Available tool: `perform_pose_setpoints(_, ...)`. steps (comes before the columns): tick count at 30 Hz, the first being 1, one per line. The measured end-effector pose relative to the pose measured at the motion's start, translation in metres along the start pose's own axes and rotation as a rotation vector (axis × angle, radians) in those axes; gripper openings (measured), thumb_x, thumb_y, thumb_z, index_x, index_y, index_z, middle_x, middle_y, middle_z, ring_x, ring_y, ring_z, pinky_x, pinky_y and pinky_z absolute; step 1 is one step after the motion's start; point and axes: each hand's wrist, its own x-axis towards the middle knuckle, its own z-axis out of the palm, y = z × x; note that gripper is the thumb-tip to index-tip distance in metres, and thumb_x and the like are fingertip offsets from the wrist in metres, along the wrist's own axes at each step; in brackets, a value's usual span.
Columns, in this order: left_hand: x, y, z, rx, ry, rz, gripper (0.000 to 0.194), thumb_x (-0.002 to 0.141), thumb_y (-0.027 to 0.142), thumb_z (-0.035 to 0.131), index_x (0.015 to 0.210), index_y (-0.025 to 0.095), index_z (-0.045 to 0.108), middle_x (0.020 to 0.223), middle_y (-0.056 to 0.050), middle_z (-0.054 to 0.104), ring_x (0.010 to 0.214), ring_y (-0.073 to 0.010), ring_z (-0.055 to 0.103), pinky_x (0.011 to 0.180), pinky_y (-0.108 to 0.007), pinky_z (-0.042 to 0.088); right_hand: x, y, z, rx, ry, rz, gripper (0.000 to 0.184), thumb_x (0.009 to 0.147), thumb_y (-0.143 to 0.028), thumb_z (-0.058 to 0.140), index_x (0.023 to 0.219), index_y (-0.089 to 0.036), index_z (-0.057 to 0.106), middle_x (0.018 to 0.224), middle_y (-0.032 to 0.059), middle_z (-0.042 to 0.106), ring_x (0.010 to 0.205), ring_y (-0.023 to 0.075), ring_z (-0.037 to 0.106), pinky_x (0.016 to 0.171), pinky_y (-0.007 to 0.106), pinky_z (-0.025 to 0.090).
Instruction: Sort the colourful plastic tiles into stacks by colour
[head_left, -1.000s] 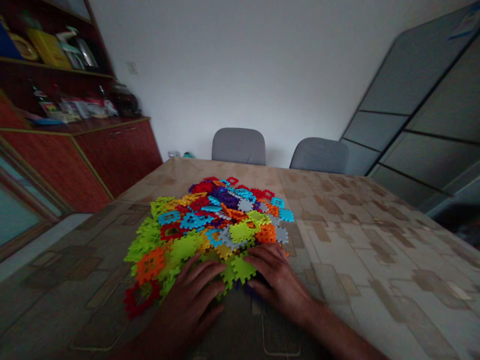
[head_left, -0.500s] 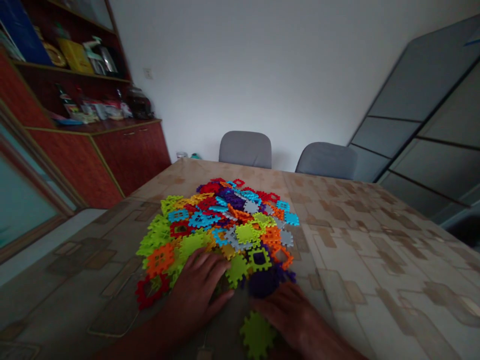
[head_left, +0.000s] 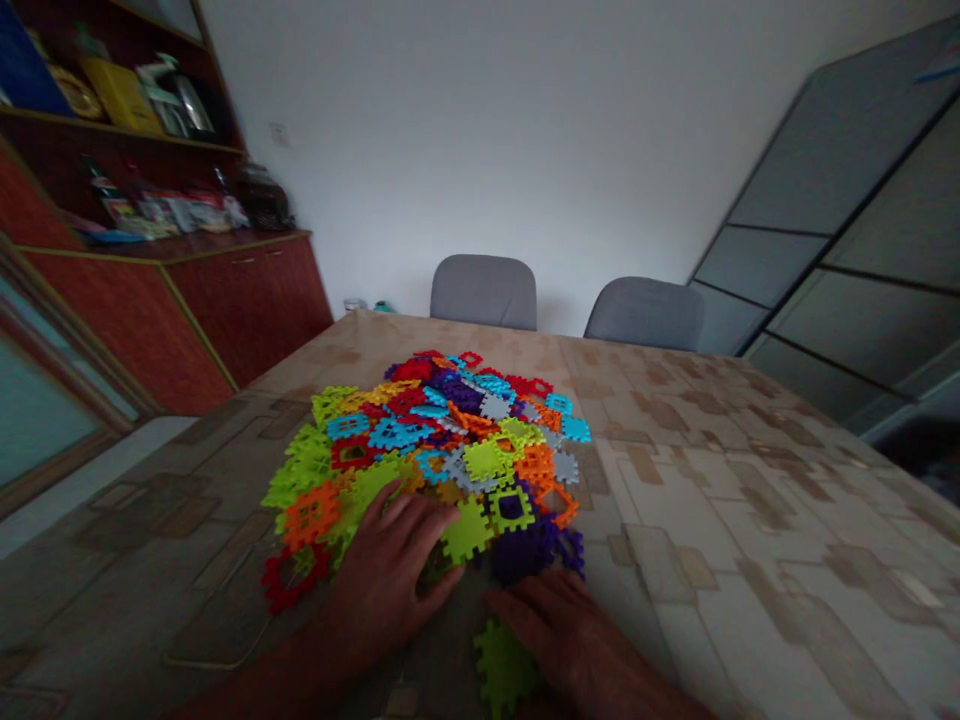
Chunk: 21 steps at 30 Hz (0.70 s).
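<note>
A heap of interlocking plastic tiles in several colours, some solid and some with window-like openings, lies in front of me. My left hand (head_left: 397,560) rests at the near edge of the heap, fingers apart, over lime tiles and beside a solid lime tile (head_left: 466,530). My right hand (head_left: 566,625) lies low with its fingers stretched toward a dark purple tile (head_left: 519,553), which its fingertips seem to touch. Another lime tile (head_left: 504,665) sits under the thumb side of that hand, partly covered. Left of my left hand are an orange window tile (head_left: 311,514) and a red tile (head_left: 289,580).
The heap spreads over a patterned tabletop (head_left: 720,480). Two grey chairs (head_left: 484,290) stand at the far side, before a white wall. To the left is a reddish wooden cabinet (head_left: 247,300) with bottles and bags on it; grey panelled doors (head_left: 795,220) are at right.
The view has shifted slightly, so everything sits a little further left. My right fingers have drawn slightly back from over the purple tile. My left hand stays in place on the heap.
</note>
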Motion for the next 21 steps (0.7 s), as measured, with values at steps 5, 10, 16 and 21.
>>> perform_pose_setpoints(5, -0.01, 0.018, -0.011, -0.08, 0.044, 0.028, 0.019, 0.097, 0.034, 0.055, 0.113, 0.024, 0.058, 0.106, -0.003, 0.069, 0.102, -0.0268, 0.061, 0.112, -0.047, 0.029, -0.012, 0.009, -0.036, 0.132, 0.098, 0.188, 0.077, 0.073, -0.033, 0.085, 0.139, -0.019, 0.05, 0.128, 0.0139, 0.067, 0.114, 0.0314, 0.063, 0.096, 0.043, 0.052)
perform_pose_setpoints(10, -0.024, 0.045, 0.009, -0.283, 0.068, 0.142, 0.035, 0.104, 0.054, 0.041, 0.105, 0.024, 0.059, 0.095, -0.002, 0.07, 0.09, -0.0238, 0.062, 0.108, -0.045, 0.032, -0.012, 0.028, -0.051, 0.293, 0.281, 0.275, 0.015, 0.094, -0.014, 0.058, 0.107, -0.021, 0.063, 0.103, 0.0071, 0.07, 0.095, 0.0207, 0.067, 0.082, 0.032, 0.053)
perform_pose_setpoints(16, -0.037, 0.051, 0.034, -0.364, 0.009, 0.183, 0.048, 0.104, 0.064, 0.036, 0.112, 0.022, 0.059, 0.092, -0.003, 0.07, 0.082, -0.0229, 0.062, 0.095, -0.043, 0.043, -0.006, 0.028, -0.047, 0.281, 0.206, 0.274, 0.014, 0.094, -0.011, 0.056, 0.098, -0.021, 0.065, 0.094, 0.0037, 0.071, 0.087, 0.0193, 0.067, 0.077, 0.03, 0.05)
perform_pose_setpoints(21, -0.037, 0.054, 0.038, -0.335, 0.067, 0.19, 0.052, 0.109, 0.058, 0.02, 0.109, 0.024, 0.06, 0.088, -0.002, 0.071, 0.076, -0.0209, 0.062, 0.094, -0.04, 0.041, -0.004, 0.031, -0.046, 0.239, 0.243, 0.299, 0.015, 0.098, -0.014, 0.052, 0.097, -0.021, 0.066, 0.092, 0.0045, 0.072, 0.086, 0.0192, 0.068, 0.078, 0.031, 0.051)
